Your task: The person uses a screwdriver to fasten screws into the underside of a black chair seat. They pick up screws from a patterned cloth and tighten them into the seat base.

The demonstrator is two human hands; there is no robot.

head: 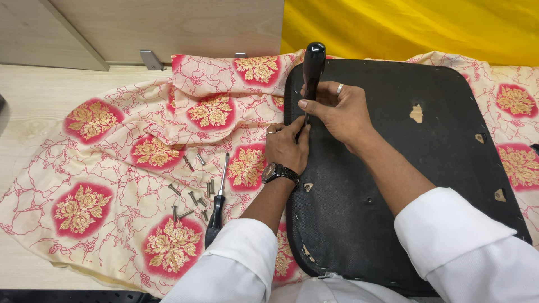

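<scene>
- Overhead, one person's two forearms in white sleeves reach forward over a wooden table (33, 106).
- One patterned cloth (112, 168), cream with red medallions and gold flowers, is spread across most of the table, from near its left edge to its right edge.
- One black seat pad (393, 168), underside up, lies on the cloth toward the table's right side; small pale tears show in its covering.
- Right hand (337, 109), wearing one ring, is closed around the black handle of an upright tool (313, 70) near the pad's upper left corner.
- Left hand (286, 147), also with one ring and with one black wristwatch (279, 173) at the wrist, pinches the tool's thin shaft against the pad's left edge, touching the right hand.
- One screwdriver (218, 205) with a black handle lies on the cloth just left of the left forearm, untouched.
- About ten loose metal screws (191, 196) are scattered on the cloth beside the screwdriver; the exact count is hard to tell.
- One yellow fabric (415, 28) lies beyond the pad along the table's far edge.
- One small grey metal bracket (151, 59) sits at the far edge, at the foot of a pale wooden panel (168, 25).
</scene>
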